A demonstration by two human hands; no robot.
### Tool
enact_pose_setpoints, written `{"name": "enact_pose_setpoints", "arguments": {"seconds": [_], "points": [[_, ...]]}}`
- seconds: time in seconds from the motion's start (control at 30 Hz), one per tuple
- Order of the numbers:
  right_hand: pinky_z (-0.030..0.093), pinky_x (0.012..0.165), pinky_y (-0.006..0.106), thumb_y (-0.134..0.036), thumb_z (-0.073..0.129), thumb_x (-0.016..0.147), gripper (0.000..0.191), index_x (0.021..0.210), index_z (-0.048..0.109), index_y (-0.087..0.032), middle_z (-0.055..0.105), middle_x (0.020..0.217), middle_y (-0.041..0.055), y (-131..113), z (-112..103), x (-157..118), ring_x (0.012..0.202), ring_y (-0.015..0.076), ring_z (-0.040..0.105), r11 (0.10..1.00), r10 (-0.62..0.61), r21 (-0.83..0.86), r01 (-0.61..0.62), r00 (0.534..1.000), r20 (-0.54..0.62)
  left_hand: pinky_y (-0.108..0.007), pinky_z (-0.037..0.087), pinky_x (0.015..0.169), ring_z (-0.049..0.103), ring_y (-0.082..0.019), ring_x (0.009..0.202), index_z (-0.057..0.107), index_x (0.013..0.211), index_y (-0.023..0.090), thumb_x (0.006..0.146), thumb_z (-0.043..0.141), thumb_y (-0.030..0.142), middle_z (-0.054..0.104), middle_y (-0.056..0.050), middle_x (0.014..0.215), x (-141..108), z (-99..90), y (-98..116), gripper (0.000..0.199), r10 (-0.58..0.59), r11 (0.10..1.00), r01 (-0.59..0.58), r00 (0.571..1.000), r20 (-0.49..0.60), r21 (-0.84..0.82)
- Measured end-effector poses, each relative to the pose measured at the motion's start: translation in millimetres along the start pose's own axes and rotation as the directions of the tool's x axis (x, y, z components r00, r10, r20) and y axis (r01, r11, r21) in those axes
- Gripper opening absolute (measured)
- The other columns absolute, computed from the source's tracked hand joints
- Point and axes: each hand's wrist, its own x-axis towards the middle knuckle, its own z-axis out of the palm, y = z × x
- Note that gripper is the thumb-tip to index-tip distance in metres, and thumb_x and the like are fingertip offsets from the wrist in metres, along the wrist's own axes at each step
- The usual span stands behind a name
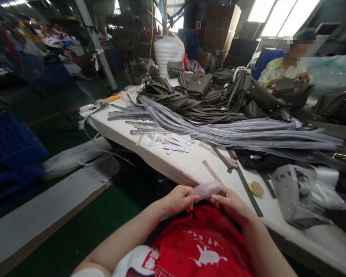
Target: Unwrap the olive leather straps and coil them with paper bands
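Red apron (pixel 190 242) shows below a pale piece (pixel 207 189), left fingers (pixel 191 199) pinching one end, right fingers (pixel 218 199) the other.

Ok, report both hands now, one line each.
Left hand: closed, holding one end of a pale filmy piece.
Right hand: closed, holding its other end.

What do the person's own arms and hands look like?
The left hand and right hand wear no gloves. The forearms are uncovered. A white sleeve edge shows on the left arm, beside a red apron with white print.
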Motion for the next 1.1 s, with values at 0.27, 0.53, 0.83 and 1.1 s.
{"name": "enact_pose_setpoints", "arguments": {"seconds": [0.27, 0.53, 0.83, 1.1], "points": [[0.041, 0.059, 0.027, -0.055, 0.073, 0.073, 0.039, 0.077, 0.066, -0.017, 0.061, 0.066, 0.0000, 7, 12, 11, 0.060, 0.0138, 0.050, 0.994, -0.088, -0.086, 0.074, 0.980, -0.181, -0.024, 0.044, 0.049, 0.056, -0.013, 0.048, 0.062, 0.078, 0.013, 0.089, 0.034, 0.069, 0.062, -0.003, 0.058, 1, 2.5, -8, 0.064, 0.051, 0.995, -0.057, 0.996, -0.078, -0.083], [0.047, 0.072, 0.032, -0.039, 0.058, 0.087, 0.020, 0.080, 0.068, -0.024, 0.068, 0.080, 0.0057, -32, 24, -7, 0.077, 0.0217, 0.060, 0.625, -0.480, -0.713, 0.317, 0.877, -0.031, -0.032, 0.045, 0.086, 0.055, -0.017, 0.081, 0.063, 0.076, 0.016, 0.096, 0.036, 0.031, 0.058, -0.002, 0.076, 3, -87.6, 29, 0.037, 0.364, 0.873, -0.169, 0.850, -0.381, 0.458], [0.046, 0.067, 0.031, -0.034, 0.055, 0.091, 0.016, 0.084, 0.067, -0.024, 0.066, 0.081, 0.0065, -43, 44, -13, 0.075, 0.0214, 0.060, 0.589, -0.473, -0.682, 0.433, 0.869, 0.143, -0.027, 0.046, 0.079, 0.061, -0.017, 0.081, 0.071, 0.105, 0.016, 0.088, 0.058, 0.029, 0.069, -0.004, 0.084, 5, -103.6, 57, 0.025, 0.415, 0.745, -0.183, 0.881, -0.229, 0.642], [0.044, 0.063, 0.029, -0.038, 0.053, 0.093, 0.023, 0.079, 0.064, -0.023, 0.066, 0.073, 0.0050, -36, 39, -8, 0.069, 0.0201, 0.059, 0.620, -0.520, -0.680, 0.391, 0.854, 0.016, -0.025, 0.047, 0.072, 0.059, -0.014, 0.062, 0.037, 0.145, 0.019, 0.093, 0.037, 0.018, 0.062, 0.003, 0.066, 9, -47.2, 44, 0.052, 0.393, 0.779, -0.155, 0.876, -0.280, 0.608]]}}
